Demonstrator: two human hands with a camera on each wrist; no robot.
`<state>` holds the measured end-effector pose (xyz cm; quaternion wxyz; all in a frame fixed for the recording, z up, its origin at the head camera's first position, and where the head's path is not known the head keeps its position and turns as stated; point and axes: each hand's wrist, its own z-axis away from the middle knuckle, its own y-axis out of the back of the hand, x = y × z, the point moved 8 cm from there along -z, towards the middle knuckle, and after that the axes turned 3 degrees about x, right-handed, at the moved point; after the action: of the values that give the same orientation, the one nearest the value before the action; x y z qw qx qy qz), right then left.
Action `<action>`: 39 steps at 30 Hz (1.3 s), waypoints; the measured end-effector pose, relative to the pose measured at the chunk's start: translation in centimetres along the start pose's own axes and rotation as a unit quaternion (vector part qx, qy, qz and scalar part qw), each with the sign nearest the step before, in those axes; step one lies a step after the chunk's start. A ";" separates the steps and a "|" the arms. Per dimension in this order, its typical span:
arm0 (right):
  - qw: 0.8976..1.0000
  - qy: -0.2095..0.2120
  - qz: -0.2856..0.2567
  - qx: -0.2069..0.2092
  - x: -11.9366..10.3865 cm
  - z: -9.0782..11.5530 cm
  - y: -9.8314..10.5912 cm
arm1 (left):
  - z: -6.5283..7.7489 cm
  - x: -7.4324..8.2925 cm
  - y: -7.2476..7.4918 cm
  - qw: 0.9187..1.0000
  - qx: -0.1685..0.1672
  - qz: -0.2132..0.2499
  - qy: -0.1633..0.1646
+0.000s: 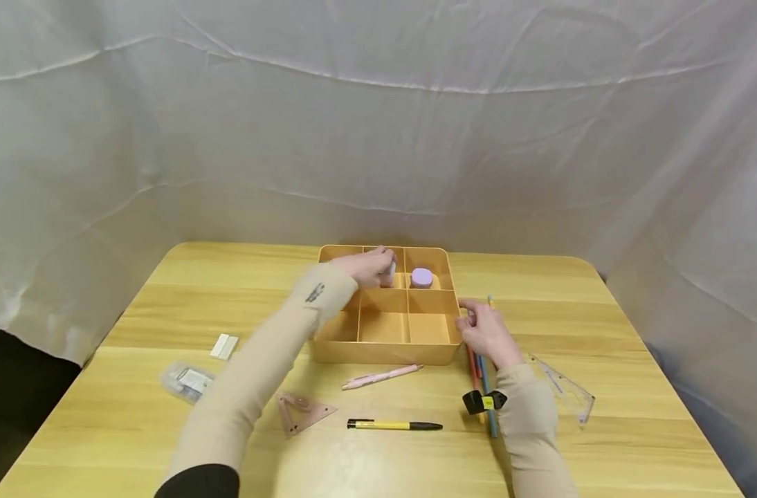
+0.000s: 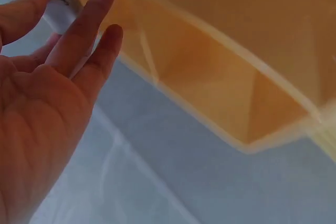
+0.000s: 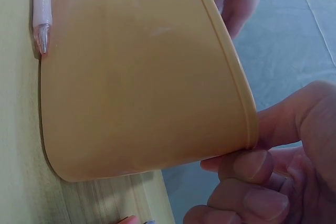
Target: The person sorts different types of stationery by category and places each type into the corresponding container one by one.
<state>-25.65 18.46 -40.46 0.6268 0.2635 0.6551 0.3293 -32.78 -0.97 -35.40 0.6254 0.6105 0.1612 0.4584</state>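
Observation:
An orange organizer box (image 1: 385,353) with several compartments stands toward the back of the table. Over its back middle compartment, my left hand (image 1: 367,267) pinches a small whitish cylinder (image 2: 61,13) with a dark, shiny end between thumb and fingers. A lilac rounded item (image 1: 421,278) sits in the back right compartment. At the box's right side, my right hand (image 1: 487,333) pinches the rim, thumb on one face of the wall and fingers on the other. The front compartments hold nothing that shows.
Before the box lie a pink pen (image 1: 381,377), a yellow-and-black pen (image 1: 394,425) and a pink set square (image 1: 302,413). Leftward are white blocks (image 1: 224,346) and a clear case (image 1: 188,382). Pencils (image 1: 492,418) lie by the right forearm, a clear set square (image 1: 565,389) beyond.

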 end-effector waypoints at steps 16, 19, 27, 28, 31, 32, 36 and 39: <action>1.000 0.006 -0.014 -0.002 -0.1 0.7 -0.1 | -1.7 -0.2 -2.8 0.989 -0.051 -0.012 0.135; 1.000 0.007 -0.009 0.000 0.0 0.8 0.1 | -2.2 -0.1 -2.7 0.990 -0.034 -0.017 0.137; 1.000 0.008 -0.014 -0.008 -0.3 0.4 -0.3 | -2.7 -1.4 -2.5 0.983 0.026 0.019 0.179; 1.000 0.008 -0.015 -0.011 -0.3 0.4 -0.3 | -2.8 -1.7 -2.6 0.982 0.035 0.025 0.183; 1.000 0.006 -0.016 -0.016 -0.4 0.3 -0.5 | -2.7 -2.2 -2.5 0.981 0.068 0.032 0.177; 1.000 0.005 -0.017 -0.018 -0.4 0.2 -0.6 | -2.6 -2.2 -2.4 0.982 0.078 0.032 0.171; 0.999 0.003 -0.026 -0.020 -0.4 0.1 -0.2 | -0.8 -1.6 -0.7 0.984 0.128 0.047 0.112; 0.999 0.004 -0.029 -0.016 -0.4 0.0 0.4 | 2.3 -1.1 1.5 0.977 0.185 0.089 0.062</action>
<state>-25.61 18.40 -39.87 0.6374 0.2331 0.6600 0.3222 -32.18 -3.50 -33.97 0.4471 0.6980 0.2265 0.5115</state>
